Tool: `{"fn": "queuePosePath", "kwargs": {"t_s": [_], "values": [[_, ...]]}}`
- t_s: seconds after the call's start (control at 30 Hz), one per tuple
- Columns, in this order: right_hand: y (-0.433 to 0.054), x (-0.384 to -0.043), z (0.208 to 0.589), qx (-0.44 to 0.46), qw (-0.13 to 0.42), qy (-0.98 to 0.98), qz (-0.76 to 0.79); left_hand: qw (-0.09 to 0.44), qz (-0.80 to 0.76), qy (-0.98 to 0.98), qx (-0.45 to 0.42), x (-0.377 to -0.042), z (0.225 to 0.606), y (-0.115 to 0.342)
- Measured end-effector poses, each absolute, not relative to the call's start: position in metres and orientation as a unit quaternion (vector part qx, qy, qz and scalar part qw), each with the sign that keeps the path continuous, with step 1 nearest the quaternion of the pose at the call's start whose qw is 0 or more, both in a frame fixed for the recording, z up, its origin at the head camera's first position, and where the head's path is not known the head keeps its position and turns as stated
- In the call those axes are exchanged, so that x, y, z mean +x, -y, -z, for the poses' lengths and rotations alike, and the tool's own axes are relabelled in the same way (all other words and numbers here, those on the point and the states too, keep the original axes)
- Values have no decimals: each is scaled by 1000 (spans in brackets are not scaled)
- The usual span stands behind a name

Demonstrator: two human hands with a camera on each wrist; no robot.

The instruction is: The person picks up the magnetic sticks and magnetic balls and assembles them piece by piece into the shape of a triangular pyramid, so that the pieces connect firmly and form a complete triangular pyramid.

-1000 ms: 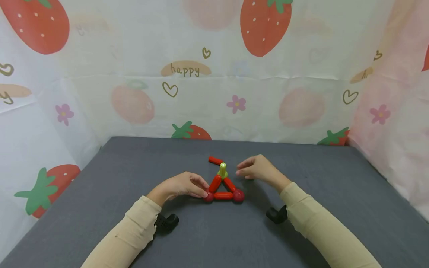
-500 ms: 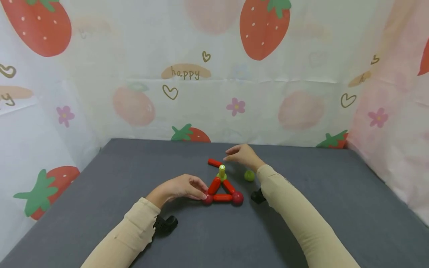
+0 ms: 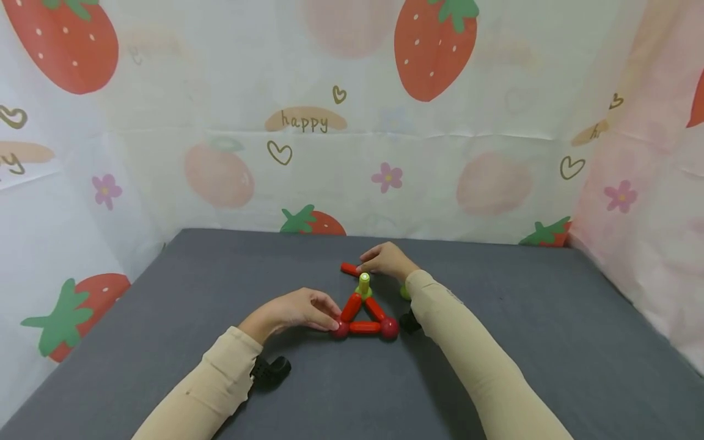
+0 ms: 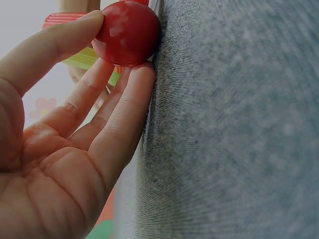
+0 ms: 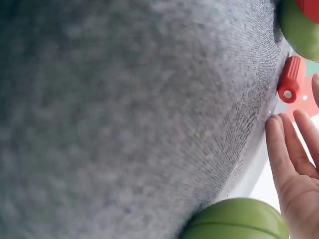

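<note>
A triangle of red rods [image 3: 365, 328] lies on the table, with red balls at its two near corners. My left hand [image 3: 299, 308] holds the left red ball [image 4: 130, 32] between thumb and fingers. At the far corner sits a green ball [image 5: 301, 35], from which a yellow-green rod [image 3: 365, 282] stands up. Behind it lies a loose red rod [image 3: 349, 269]. My right hand [image 3: 389, 261] is beside that rod's right end; in the right wrist view its fingers are extended and apart from the rod [image 5: 292, 77].
A loose green ball [image 3: 405, 292] rests to the right of the triangle, partly hidden by my right forearm. The grey table [image 3: 231, 263] ends at a printed fabric backdrop [image 3: 429, 140]. Black wrist devices [image 3: 271, 370] hang below both sleeves.
My right hand has moved left from beside the loose green ball, uncovering it, then lowered to the loose red rod. The left hand keeps its grip on the red ball.
</note>
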State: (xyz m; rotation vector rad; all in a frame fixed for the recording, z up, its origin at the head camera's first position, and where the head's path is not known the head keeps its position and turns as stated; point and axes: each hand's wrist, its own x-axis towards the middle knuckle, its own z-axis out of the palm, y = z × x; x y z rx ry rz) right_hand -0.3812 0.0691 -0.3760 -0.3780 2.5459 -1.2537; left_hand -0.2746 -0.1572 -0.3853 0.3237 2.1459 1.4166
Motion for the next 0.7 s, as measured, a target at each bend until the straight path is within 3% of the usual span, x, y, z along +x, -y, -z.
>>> {"fn": "queuePosePath", "kwargs": {"t_s": [0.4, 0.7], "values": [[-59, -382, 379, -141, 106, -913, 369, 272, -528, -796, 121, -274, 385, 157], [-67, -374, 373, -143, 117, -902, 389, 273, -529, -794, 125, -274, 384, 157]]}}
